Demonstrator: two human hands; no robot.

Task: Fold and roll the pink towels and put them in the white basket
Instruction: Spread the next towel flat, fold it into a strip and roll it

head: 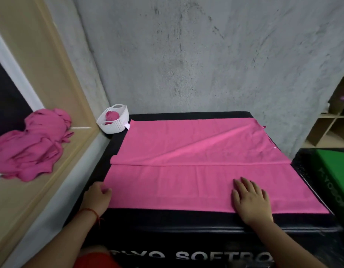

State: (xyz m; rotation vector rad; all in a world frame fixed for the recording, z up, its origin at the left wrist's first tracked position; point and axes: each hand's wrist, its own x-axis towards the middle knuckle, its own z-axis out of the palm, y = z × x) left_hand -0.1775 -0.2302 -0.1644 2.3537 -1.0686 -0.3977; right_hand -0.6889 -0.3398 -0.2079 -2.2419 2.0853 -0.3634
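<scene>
**Towel spread and part-folded: slip and skew risks**

Left hand (97,196), nearest, red thread (90,210) at the wrist: fingers curl over the left edge of the pink towel (186,182), thumb on top, so it is gripping cloth. Right hand (251,200) lies flat, fingers straight, palm pressing the towel near its front edge.

The towel covers most of the black block (167,217). Its far part looks doubled over, with a straight fold edge crossing the middle and a raised diagonal ridge in the upper layer (not smoothed out).

Risks, as judged:
- A pull from the left with only one palm pinning could slide the layers apart; edges then misalign.
- The ridge, if left in, gets locked into the next fold and makes a lumpy roll.
- The right edge lies close to the block's edge; a tug could drop it over.
- The far-left corner sits just beside the white basket (113,128), which holds a rolled towel (111,116); dragged cloth could nudge it.

Unfolded pile (32,144) waits on the left ledge.
</scene>
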